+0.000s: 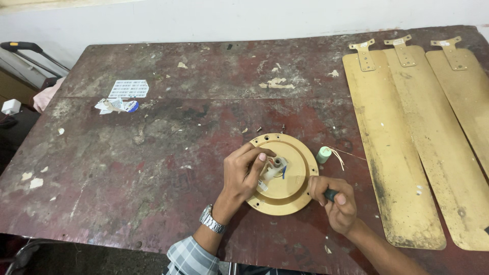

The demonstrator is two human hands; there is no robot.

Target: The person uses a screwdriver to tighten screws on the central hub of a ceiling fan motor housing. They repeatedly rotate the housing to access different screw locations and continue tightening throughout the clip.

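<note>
Dark tool (330, 194) mostly hidden inside right hand (337, 201); kind not discernible. Part of gold disc (285, 188) covered by left hand (245, 173). Wiring at white centre hub (278, 164) too small to be made out. Rightmost fan blade (466, 91) cut by right edge. Desk (127, 168) near edge cropped at bottom.

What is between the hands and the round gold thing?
Nothing visible. The left hand rests right on the round gold fan cover, fingers at the white part in its middle. The right hand, gripping a dark tool handle, sits against its rim.
</note>
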